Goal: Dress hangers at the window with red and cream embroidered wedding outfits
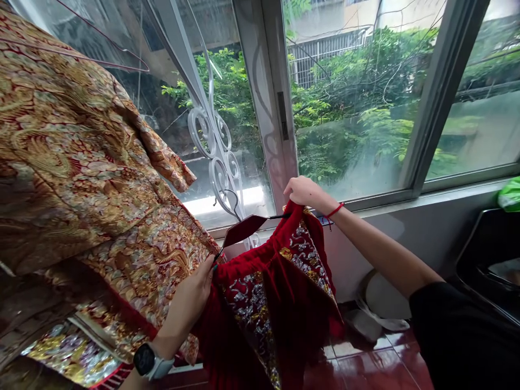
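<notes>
A dark red velvet skirt point(292, 303) with silver and gold embroidered panels hangs between my hands in the head view. Its gathered waistband runs along a black hanger point(245, 230), whose hook point(232, 201) points up and away from me. My left hand point(197, 292), with a watch at the wrist, is closed on the left end of the waistband and hanger. At the other end, my right hand point(304, 192) grips the waistband's top corner, its fingers curled over the cloth. A red string bracelet circles the right wrist. The skirt's lower edge runs out of frame.
A gold patterned robe point(101, 162) hangs close on the left, near a pink wire hanger point(101, 60). White scrolled metalwork point(215, 141) stands before the sliding window point(353, 108). A black chair point(491, 254) is at right. A plastic bag point(382, 319) lies on the red tiled floor point(365, 363).
</notes>
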The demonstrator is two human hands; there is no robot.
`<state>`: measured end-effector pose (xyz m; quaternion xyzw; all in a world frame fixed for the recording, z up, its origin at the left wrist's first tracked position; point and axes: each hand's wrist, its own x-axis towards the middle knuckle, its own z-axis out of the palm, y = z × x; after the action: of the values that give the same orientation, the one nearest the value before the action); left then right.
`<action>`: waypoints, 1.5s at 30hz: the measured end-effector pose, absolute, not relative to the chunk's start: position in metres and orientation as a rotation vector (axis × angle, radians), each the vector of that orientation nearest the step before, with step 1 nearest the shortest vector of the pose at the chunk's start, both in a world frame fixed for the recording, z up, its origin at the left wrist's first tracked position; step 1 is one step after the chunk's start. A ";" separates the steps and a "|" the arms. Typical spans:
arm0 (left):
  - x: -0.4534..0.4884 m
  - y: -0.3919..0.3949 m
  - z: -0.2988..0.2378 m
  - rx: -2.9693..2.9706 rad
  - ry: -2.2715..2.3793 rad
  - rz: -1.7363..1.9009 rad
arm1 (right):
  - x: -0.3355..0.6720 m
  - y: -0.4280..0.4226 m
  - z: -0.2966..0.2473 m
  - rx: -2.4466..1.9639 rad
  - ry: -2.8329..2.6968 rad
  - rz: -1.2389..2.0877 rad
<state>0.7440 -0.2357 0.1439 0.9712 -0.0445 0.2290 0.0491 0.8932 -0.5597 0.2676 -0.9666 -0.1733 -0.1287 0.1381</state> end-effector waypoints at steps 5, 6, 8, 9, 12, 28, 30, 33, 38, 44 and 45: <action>0.738 -0.239 0.149 2.973 -0.144 0.698 | 0.854 -0.521 0.268 -2.755 -0.581 -0.450; 0.737 -0.239 0.151 2.995 -0.133 0.679 | 0.847 -0.514 0.264 -2.744 -0.617 -0.445; 0.737 -0.237 0.155 3.057 -0.092 0.633 | 0.838 -0.506 0.250 -2.714 -0.725 -0.406; 0.737 -0.236 0.156 3.087 -0.069 0.619 | 0.835 -0.504 0.242 -2.691 -0.770 -0.386; 0.740 -0.233 0.160 3.128 -0.045 0.600 | 0.837 -0.506 0.218 -2.579 -0.805 -0.394; 0.744 -0.226 0.159 3.139 -0.001 0.620 | 0.908 -0.544 0.151 -2.002 -1.144 -0.462; 0.744 -0.225 0.158 3.162 0.011 0.644 | 0.909 -0.541 0.146 -1.918 -1.160 -0.346; 0.744 -0.226 0.158 3.204 0.014 0.696 | 0.909 -0.536 0.142 -1.887 -1.121 -0.302; 0.741 -0.231 0.162 3.162 0.019 0.900 | 0.910 -0.524 0.132 -1.867 -1.032 -0.311; 0.742 -0.244 0.168 3.081 0.129 1.000 | 0.904 -0.517 0.127 -1.821 -1.041 -0.310; 0.743 -0.248 0.169 3.081 0.132 1.005 | 0.902 -0.518 0.128 -1.822 -1.047 -0.312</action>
<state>0.7434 -0.2475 0.1689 0.9487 0.0406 0.3094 -0.0506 0.9024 -0.5175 0.1278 -0.7491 -0.4303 -0.1282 0.4871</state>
